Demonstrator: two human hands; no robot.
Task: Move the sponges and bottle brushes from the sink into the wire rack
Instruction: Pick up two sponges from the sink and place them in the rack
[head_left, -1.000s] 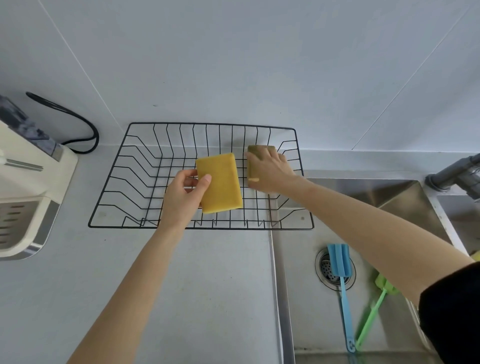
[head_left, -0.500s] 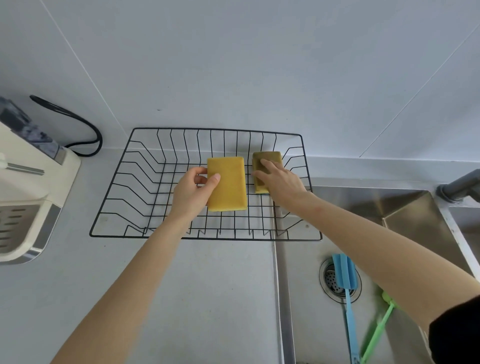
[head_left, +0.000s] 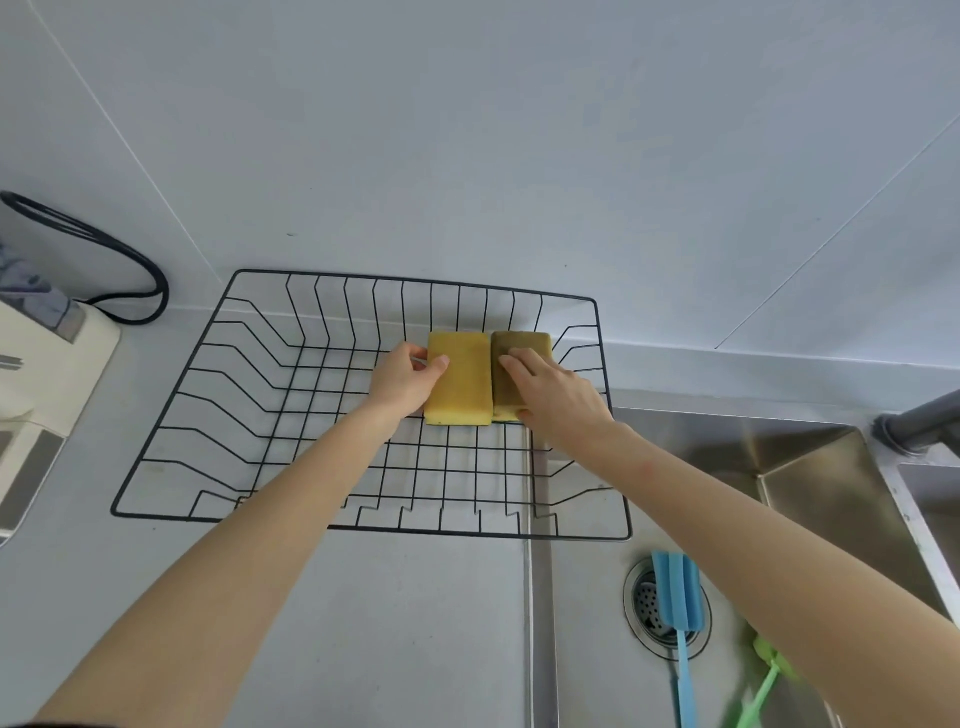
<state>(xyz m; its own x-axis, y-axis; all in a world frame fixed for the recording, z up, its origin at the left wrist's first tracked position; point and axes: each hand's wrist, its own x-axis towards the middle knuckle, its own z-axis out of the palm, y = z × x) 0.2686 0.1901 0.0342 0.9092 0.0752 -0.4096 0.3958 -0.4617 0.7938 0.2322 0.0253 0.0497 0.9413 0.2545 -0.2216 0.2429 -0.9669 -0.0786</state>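
Wire rack (head_left: 171, 447): thin black metal rod, rectangular, sloped sides, open grid floor. It sits on the pale grey matte surface (head_left: 389, 623), its right end overhanging the rim of the stainless steel sink (head_left: 810, 483).

Two block-shaped sponges lie flat on the rack floor toward the back right, long sides touching. Yellow sponge (head_left: 460, 376): porous foam, plain yellow top. Olive-topped sponge (head_left: 522, 345): dull green-brown scouring face up, yellow foam visible at its near edge.

Left hand (head_left: 402, 382): fingers curled round the left edge of the yellow sponge, thumb on top, gripping it. Right hand (head_left: 558, 395): fingers spread flat on the olive-topped sponge, thumb at its near edge, pressing or holding it; a true grip cannot be told.

In the sink: blue bottle brush (head_left: 675, 592), ribbed foam head over the round perforated drain (head_left: 644, 603), slim blue handle running toward the camera. Green bottle brush (head_left: 769, 675) beside it, to the right, partly hidden by the right forearm and blurred.

Versus a second ago: the yellow sponge was held tilted above the rack; it is now flat on the grid. Both sponges have shifted toward the back and closed up against each other. Brushes unchanged in the sink.
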